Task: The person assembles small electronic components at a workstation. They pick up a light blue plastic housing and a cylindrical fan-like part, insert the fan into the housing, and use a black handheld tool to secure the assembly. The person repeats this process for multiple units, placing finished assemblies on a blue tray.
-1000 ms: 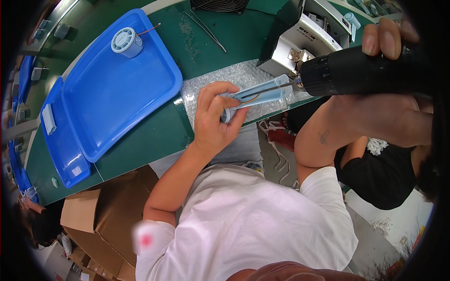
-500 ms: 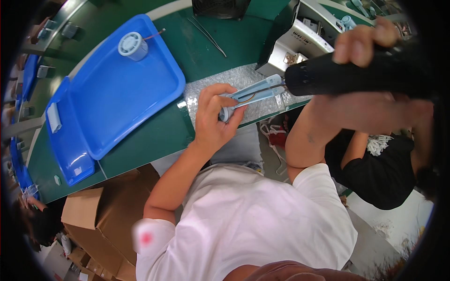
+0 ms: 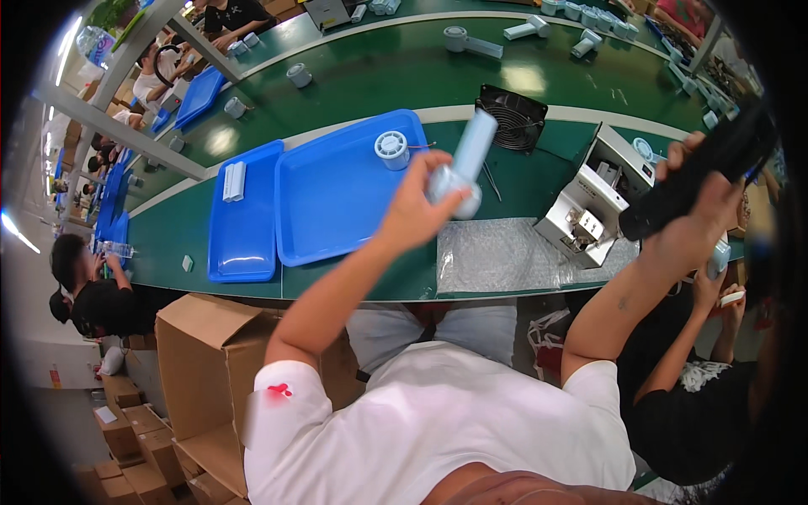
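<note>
My left hand grips a light-blue plastic fan housing by its round end, its long handle pointing up and away. Motion blurs the piece. It hangs above the bench, near the right edge of a blue tray. My right hand is wrapped round a thick black electric screwdriver at the far right, tilted with its lower end toward the bench; the bit does not show. In the tray lies a round light-blue fan head with a thin reddish wire.
An open metal box stands right of a bubble-wrap sheet. Tweezers and a black fan lie behind. A smaller blue tray holds a pale part. Beyond runs a green conveyor with light-blue parts. A co-worker sits at right.
My left hand has lifted the housing off the bubble wrap and turned its handle upward. My right hand has drawn the screwdriver away to the right. The view has tilted up, showing more conveyor.
</note>
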Demonstrator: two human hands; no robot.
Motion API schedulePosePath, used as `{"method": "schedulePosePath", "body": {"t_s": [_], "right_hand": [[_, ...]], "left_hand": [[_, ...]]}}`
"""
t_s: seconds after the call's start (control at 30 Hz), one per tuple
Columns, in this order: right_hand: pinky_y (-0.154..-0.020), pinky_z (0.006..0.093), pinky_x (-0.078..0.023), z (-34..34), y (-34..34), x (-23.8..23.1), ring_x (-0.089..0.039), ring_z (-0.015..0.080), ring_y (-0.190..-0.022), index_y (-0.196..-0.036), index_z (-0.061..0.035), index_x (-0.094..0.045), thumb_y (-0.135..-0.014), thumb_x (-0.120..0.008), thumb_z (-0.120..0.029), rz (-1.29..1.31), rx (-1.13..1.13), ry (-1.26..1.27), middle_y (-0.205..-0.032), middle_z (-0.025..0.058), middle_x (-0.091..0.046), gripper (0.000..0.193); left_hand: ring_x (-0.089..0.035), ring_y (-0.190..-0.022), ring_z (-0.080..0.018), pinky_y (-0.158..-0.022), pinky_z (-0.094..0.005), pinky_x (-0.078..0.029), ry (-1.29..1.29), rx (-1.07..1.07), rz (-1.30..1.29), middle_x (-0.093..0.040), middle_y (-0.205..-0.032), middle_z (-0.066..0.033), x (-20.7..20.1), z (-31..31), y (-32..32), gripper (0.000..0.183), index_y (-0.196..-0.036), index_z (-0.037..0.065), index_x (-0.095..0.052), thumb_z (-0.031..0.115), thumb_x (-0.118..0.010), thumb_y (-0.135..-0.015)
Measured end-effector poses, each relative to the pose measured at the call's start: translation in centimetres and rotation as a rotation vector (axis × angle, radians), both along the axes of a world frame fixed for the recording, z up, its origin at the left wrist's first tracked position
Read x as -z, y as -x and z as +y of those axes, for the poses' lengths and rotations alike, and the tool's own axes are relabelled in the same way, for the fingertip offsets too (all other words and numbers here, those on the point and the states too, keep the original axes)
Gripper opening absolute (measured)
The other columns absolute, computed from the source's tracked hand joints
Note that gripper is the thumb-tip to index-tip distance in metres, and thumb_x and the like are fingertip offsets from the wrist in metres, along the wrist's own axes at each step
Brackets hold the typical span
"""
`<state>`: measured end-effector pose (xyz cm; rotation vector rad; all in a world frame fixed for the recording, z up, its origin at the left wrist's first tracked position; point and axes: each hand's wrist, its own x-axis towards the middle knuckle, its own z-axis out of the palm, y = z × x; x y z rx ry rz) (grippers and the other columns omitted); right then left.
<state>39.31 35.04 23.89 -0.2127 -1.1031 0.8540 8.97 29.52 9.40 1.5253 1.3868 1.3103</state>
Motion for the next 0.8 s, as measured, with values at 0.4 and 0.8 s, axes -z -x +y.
{"method": "schedulePosePath", "body": {"t_s": [0.4, 0.8], "right_hand": [[-0.092, 0.0326, -0.056, 5.5, -0.4, 1.8, -0.069, 0.0213, -0.102, -0.137, 0.0012, -0.045, -0.103, -0.061, -0.008, -0.091, 0.073, -0.017, -0.118, 0.0146, -0.065, 0.039], [-0.108, 0.0340, -0.044, 3.5, -1.5, 5.6, -0.057, 0.0213, -0.126, -0.154, 0.0027, -0.031, -0.095, -0.069, 0.002, -0.365, 0.239, 0.123, -0.139, 0.0143, -0.054, 0.070]], "left_hand": [[-0.070, -0.112, -0.0360, -0.096, -0.0455, -0.054, 0.099, -0.351, 0.903, -0.070, -0.126, -0.0220, 3.1, 27.2, 18.6, 0.072, -0.130, 0.009, -0.066, 0.058, -0.080, -0.079], [-0.048, -0.141, -0.0384, -0.114, -0.0501, -0.041, -0.259, -0.315, 0.909, -0.055, -0.145, -0.0257, -4.1, 19.2, 12.8, 0.075, -0.149, 0.013, -0.053, 0.052, -0.076, -0.089]]}}
